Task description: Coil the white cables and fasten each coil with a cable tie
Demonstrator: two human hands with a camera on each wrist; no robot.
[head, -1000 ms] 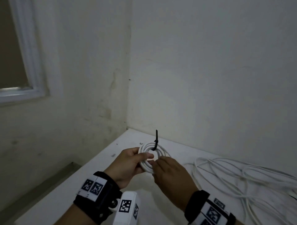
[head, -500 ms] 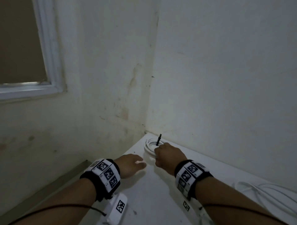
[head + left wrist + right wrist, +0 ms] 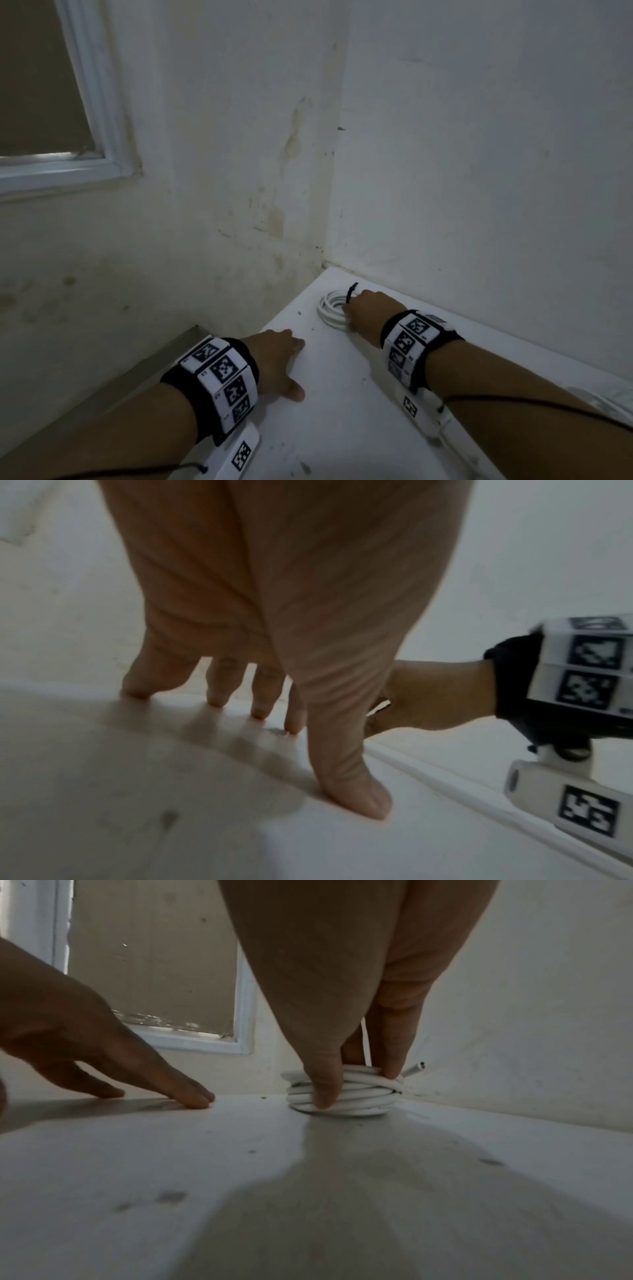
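While our right hand (image 3: 368, 317) pinches the tied coil (image 3: 330, 308) near the corner, we release gently; left hand (image 3: 277, 359) lies flat on the counter (image 3: 342, 411).

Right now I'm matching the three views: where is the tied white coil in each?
Head: the white coil lies in the table's far corner, under the right hand.
Left wrist: not visible; the left hand blocks that spot.
Right wrist: centre, gripped on the table.
Shared landmark: the right hand.
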